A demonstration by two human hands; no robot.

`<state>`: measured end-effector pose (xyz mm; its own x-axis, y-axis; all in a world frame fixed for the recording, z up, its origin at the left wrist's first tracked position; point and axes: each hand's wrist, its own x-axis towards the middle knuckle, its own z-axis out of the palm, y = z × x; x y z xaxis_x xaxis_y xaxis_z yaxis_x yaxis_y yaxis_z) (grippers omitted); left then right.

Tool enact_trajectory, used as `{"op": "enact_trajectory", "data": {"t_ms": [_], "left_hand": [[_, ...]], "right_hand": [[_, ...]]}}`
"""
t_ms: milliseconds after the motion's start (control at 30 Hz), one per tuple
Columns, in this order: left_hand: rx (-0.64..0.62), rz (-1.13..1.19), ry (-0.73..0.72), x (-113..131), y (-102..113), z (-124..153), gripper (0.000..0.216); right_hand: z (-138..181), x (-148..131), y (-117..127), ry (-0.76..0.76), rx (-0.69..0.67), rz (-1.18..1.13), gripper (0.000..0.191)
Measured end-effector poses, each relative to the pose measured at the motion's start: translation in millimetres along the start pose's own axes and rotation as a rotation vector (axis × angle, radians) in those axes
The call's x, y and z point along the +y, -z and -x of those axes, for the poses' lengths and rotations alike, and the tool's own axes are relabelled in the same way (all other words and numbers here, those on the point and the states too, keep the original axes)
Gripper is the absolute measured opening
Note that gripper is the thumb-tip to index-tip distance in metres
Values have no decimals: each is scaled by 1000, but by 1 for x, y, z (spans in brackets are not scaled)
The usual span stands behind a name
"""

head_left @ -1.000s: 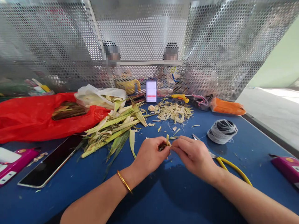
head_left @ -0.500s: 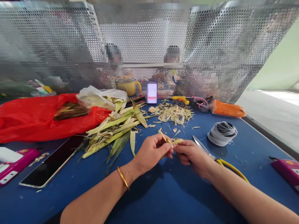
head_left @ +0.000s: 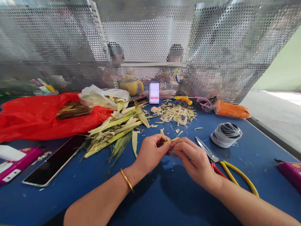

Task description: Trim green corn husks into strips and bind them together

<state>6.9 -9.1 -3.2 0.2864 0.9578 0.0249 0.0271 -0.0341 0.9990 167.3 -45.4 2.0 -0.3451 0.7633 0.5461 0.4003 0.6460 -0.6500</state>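
My left hand (head_left: 152, 152) pinches a husk strip (head_left: 162, 134); my right hand (head_left: 194, 158), at its three o'clock, has rolled over, hold unclear, for close finger work.

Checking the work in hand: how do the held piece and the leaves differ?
The piece is in the left hand; the leaves lie on the table. Only short bits of the piece show; the leaves show at length. The piece looks pale; the leaves range to dark green. Both are plant matter.
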Motion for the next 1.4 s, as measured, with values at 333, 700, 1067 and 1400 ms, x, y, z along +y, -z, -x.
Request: {"op": "enact_trajectory", "data": {"t_ms": [333,700,1067,1400], "left_hand": [[-100,-140,-12,-5,0,3,12],[-344,-65,180,4,4,4,7],[-326,141,130,18,4,5,20],[51,-245,-29,5,8,-2,14]], "right_hand": [[1,-4,5,-71,-158,-45,17],[-12,5,16,-156,-64,-129,19],[-12,17,3,-715,-39,-417,25],[-3,2,5,-191,1,173,22]]}}
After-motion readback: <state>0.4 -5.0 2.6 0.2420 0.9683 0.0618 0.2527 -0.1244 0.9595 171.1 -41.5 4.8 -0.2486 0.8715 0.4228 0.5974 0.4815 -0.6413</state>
